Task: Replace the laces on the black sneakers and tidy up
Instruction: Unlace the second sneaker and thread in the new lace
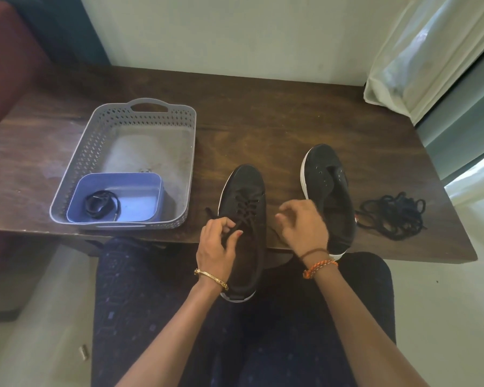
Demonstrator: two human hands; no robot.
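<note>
Two hands lacing one of two black sneakers at the table's near edge.

The left hand pinches a lace end beside the laced sneaker; the right hand hovers with fingers loosely curled, and whether it grips the lace cannot be told. This sneaker lies between the hands, toe pointing away, heel overhanging the lap. The second, unlaced sneaker lies just right, parallel. One loose lace pile lies further right; one coiled lace sits in a blue tub inside the grey basket.
</note>
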